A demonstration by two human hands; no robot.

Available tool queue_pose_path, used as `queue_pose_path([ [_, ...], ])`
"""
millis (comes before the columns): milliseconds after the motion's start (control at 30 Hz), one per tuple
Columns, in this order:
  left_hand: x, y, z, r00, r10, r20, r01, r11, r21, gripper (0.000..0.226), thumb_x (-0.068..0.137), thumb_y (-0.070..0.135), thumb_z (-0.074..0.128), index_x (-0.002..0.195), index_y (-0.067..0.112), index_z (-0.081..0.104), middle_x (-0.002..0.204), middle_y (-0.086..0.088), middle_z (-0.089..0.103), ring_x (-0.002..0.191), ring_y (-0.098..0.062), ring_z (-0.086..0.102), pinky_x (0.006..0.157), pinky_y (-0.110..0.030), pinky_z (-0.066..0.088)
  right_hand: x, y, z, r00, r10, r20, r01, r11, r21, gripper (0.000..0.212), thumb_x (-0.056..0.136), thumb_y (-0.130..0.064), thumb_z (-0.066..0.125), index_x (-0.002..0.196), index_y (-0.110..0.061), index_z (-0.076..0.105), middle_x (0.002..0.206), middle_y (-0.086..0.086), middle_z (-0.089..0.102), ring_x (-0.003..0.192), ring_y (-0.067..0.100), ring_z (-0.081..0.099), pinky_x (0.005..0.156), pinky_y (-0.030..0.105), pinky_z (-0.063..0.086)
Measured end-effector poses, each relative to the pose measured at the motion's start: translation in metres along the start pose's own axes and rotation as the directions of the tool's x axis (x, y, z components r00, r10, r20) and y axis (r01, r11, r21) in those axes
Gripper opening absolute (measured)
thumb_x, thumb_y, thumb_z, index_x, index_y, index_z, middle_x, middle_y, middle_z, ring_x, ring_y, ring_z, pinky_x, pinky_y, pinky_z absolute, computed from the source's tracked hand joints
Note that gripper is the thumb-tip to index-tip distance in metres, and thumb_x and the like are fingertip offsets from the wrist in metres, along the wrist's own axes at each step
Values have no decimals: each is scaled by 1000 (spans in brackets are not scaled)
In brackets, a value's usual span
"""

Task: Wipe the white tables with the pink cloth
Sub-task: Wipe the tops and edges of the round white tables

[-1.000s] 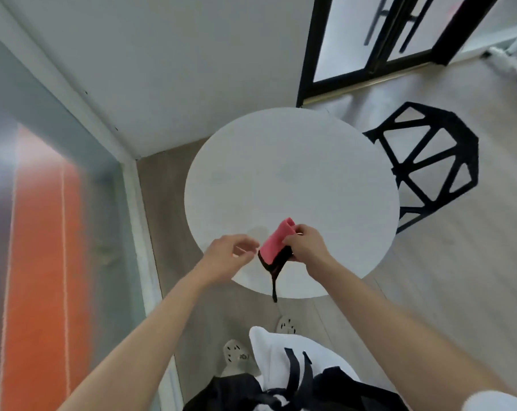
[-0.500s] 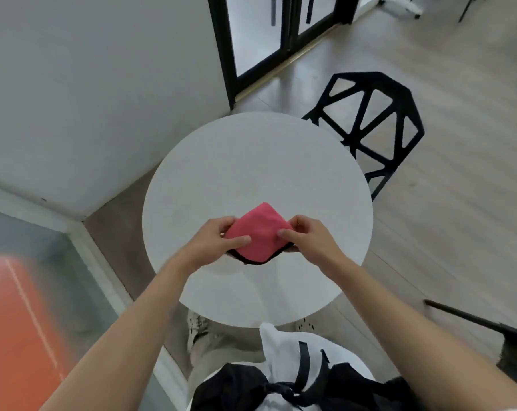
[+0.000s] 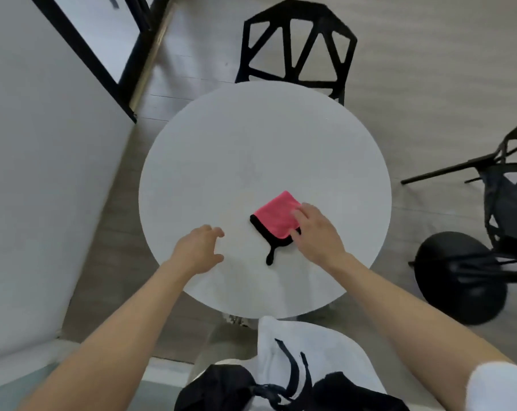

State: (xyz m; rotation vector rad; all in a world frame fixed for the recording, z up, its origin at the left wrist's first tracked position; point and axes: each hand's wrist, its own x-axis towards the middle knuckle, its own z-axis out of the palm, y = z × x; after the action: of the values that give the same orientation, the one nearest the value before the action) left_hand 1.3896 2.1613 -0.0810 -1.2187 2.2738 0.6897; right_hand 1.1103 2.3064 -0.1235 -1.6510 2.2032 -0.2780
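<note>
Centrally, a folded pink cloth (image 3: 276, 216) with black trim lies flat on the round white bench (image 3: 251, 143), in its near right part. The right hand (image 3: 316, 232) rests on the cloth's right edge, its fingers (image 3: 303, 210) nearly straight and laid on the fabric, not curled round it. The left hand (image 3: 199, 247) is over the bench left of the cloth, apart from it, loosely bent and holding nothing. A black chair (image 3: 296, 48) stands at the bench's far side.

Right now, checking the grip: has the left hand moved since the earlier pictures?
Yes. The left hand moved off the pink cloth, leftward across the table.
</note>
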Motion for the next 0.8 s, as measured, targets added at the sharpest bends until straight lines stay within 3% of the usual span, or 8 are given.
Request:
queue_pose_path([
  [100, -1, -14, 0, 998, 61, -34, -58, 996, 66, 67, 97, 45, 75, 156, 29, 46, 153, 1, 49, 136, -24, 53, 103, -45, 54, 33, -16, 25, 998, -60, 17, 60, 998, -11, 59, 108, -39, 59, 161, -17, 47, 175, 5, 32, 167, 23, 17, 134, 50, 22],
  [167, -2, -22, 4, 994, 93, -60, -85, 990, 116, 73, 96, 46, 77, 158, 28, 44, 158, 0, 45, 140, -26, 49, 105, -47, 53, 45, -21, 51, 998, -1, 60, 4, 999, -50, 66, 113, -52, 39, 171, -24, 29, 181, 1, 15, 169, 19, 0, 136, 50, 8],
  [233, -5, -27, 11, 991, 118, -62, -107, 981, 161, 82, 94, 46, 79, 162, 28, 38, 166, -2, 37, 149, -28, 42, 110, -49, 50, 42, -31, 79, 995, 89, 49, -84, 991, -101, 68, 114, -53, 20, 174, -22, 16, 183, 3, 3, 168, 20, -11, 135, 52, 0],
  [333, -7, -34, 19, 989, 139, -42, -126, 964, 234, 102, 89, 51, 82, 169, 32, 22, 178, -6, 16, 162, -33, 23, 121, -53, 42, 16, -64, 108, 989, 144, -10, -145, 983, -112, 69, 115, -50, 17, 174, -16, 10, 182, 9, -2, 168, 26, -14, 135, 57, 1],
  [467, -9, -40, 25, 995, 99, 30, -103, 956, 274, 117, 87, 55, 83, 172, 34, 6, 180, -6, 0, 166, -32, 10, 123, -52, 41, -34, -67, 120, 997, -65, 30, 68, 992, -109, 68, 115, -46, 28, 174, -17, 13, 182, 5, -2, 168, 22, -12, 135, 56, 5],
  [533, -11, -42, 29, 995, 98, 27, -102, 956, 276, 118, 85, 53, 86, 171, 35, 7, 180, -4, -1, 165, -32, 10, 118, -50, 47, -44, -60, 112, 996, -82, 21, 84, 990, -117, 69, 113, -45, 34, 174, -17, 16, 182, 5, 2, 168, 21, -8, 136, 54, 4],
  [667, -14, -41, 36, 989, 138, -48, -116, 940, 319, 116, 79, 52, 90, 167, 34, 17, 176, -5, 9, 159, -35, 20, 107, -49, 55, -31, -96, 111, 956, 281, -80, -288, 953, -97, 76, 113, -46, 32, 171, -2, 12, 181, 16, 5, 169, 29, 2, 136, 52, 6],
  [800, -5, -39, 20, 988, 155, -6, -144, 931, 334, 100, 79, 52, 88, 160, 34, 33, 161, -3, 30, 143, -32, 40, 97, -47, 58, -14, -126, 121, 912, 410, 5, -409, 911, -52, 85, 112, -48, 30, 168, 6, -4, 179, 23, -7, 167, 35, -8, 135, 53, -2],
])
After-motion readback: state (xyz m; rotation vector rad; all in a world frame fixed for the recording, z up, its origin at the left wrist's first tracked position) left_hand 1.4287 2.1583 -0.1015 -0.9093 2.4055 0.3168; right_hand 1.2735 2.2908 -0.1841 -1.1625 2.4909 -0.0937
